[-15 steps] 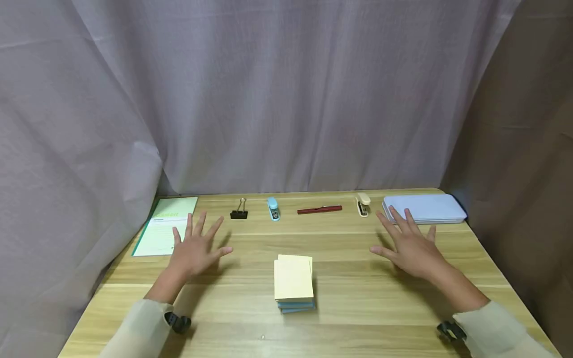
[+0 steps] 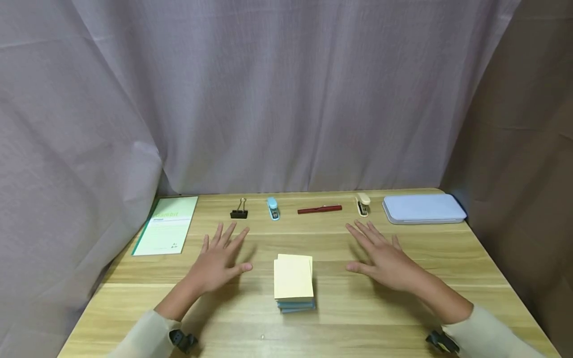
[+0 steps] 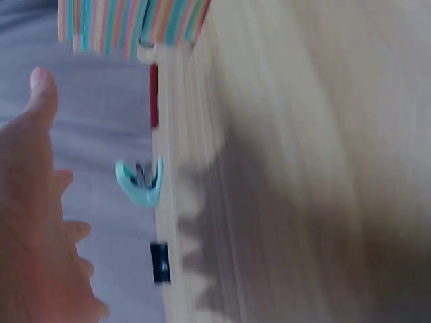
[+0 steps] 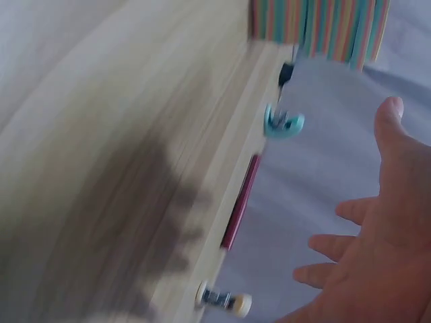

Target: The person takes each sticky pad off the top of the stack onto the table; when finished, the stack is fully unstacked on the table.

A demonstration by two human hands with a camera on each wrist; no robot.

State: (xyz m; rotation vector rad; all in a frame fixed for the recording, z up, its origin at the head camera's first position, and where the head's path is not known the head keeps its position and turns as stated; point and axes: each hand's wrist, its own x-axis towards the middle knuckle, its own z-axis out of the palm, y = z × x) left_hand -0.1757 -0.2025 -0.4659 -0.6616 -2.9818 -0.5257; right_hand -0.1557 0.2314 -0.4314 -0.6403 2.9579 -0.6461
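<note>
Between the two hands a stack of sticky note pads (image 2: 293,279) stands on the table, pale yellow on top. In the wrist views the side of the stack (image 3: 135,23) shows stripes of several colours. My left hand (image 2: 217,263) hovers to the left of the stack, fingers spread, holding nothing. On the other side my right hand (image 2: 385,261) hovers likewise, its fingers spread and its thumb pointing at the stack. Neither hand touches the stack or the table; their shadows fall on the wood beneath them.
Along the back lie a green notebook (image 2: 167,226), a black binder clip (image 2: 239,214), a blue stapler (image 2: 273,209), a dark red pen (image 2: 320,210), a cream stapler (image 2: 362,204) and a pale blue case (image 2: 423,209). Grey curtain (image 2: 286,99) hangs behind and at both sides.
Both hands have moved inward toward the stack and slightly nearer the person. The left has left the notebook's corner and the right has come away from the blue case. The objects have stayed put.
</note>
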